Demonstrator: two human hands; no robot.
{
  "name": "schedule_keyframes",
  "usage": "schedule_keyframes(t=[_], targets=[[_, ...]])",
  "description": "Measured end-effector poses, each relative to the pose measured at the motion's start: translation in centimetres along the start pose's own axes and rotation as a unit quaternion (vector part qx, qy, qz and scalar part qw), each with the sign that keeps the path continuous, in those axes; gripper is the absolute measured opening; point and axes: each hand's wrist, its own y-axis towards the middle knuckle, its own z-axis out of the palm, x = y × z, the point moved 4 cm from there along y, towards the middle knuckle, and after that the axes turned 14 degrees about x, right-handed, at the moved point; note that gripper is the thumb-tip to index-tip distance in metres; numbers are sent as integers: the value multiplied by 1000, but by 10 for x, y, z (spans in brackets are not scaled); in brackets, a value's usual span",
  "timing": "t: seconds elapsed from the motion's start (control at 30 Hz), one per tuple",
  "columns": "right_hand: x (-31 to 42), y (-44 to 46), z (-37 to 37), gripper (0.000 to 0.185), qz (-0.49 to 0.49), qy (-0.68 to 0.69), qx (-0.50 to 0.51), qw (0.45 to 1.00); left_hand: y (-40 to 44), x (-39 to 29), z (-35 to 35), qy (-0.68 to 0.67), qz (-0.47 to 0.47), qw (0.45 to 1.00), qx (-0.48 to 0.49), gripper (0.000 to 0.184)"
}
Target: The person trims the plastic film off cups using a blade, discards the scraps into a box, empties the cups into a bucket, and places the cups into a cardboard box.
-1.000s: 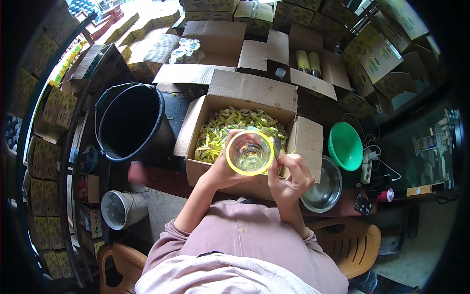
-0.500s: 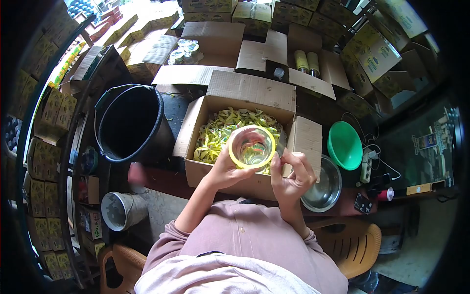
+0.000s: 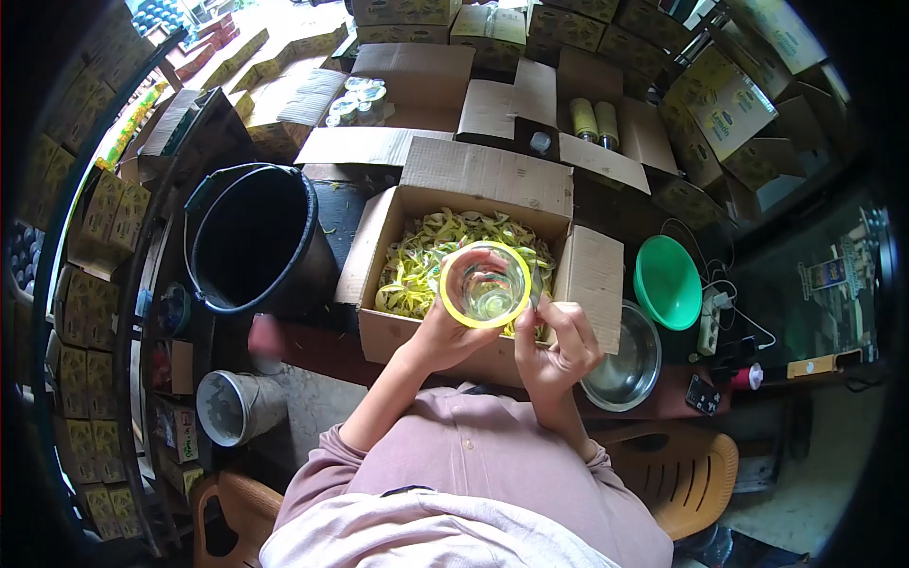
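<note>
My left hand [image 3: 443, 338] is wrapped round a clear plastic cup [image 3: 489, 290] with a yellow rim, its open mouth tilted up toward me. Close to the cup's right side, my right hand [image 3: 557, 358] pinches a thin, flat grey piece [image 3: 537, 286] that looks like a blade; its exact kind is too small to tell. Both hands are above the near side of an open cardboard box [image 3: 579, 270]. Inside that box lies a heap of curled yellow and pale strips [image 3: 417, 260], partly hidden by the cup and hands.
To the left stand a large black bucket [image 3: 301, 275] and a smaller pale bucket [image 3: 248, 407]. Green bowls [image 3: 668, 282] and a metal bowl [image 3: 630, 364] lie on the right, near a power strip [image 3: 707, 333]. Farther back, open cartons hold cups [image 3: 358, 102] and yellow cylinders [image 3: 595, 121].
My right hand has shifted slightly left and down along the cup's side, with the thin grey piece. The cup has moved only a little in my left hand.
</note>
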Motion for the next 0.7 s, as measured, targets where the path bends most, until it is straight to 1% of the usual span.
schedule_keyframes(t=[0.13, 0.3, 0.33, 0.43, 0.53, 0.6, 0.7], targets=[[0, 1, 0, 25, -3, -18, -7, 1000, 0, -7, -2, 90, -1, 996, 5, 73], [-4, 5, -4, 27, -5, -20, -2, 1000, 0, -5, -3, 134, 16, 990, 46, 73], [-7, 5, -4, 26, 4, 4, 5, 1000, -1, -5, -3, 146, 19, 988, 51, 73], [-13, 6, -5, 24, 28, 59, 19, 998, 0, -13, -3, 128, 12, 988, 86, 71], [-14, 6, -9, 20, 52, 73, 12, 996, 1, -6, -2, -17, -29, 998, 56, 69], [-15, 2, -10, 18, 70, 74, -5, 995, 3, -7, -4, -59, -21, 997, 52, 70], [-8, 2, -10, 17, 57, 72, 5, 996, 2, -6, -5, -92, -18, 995, 47, 70]])
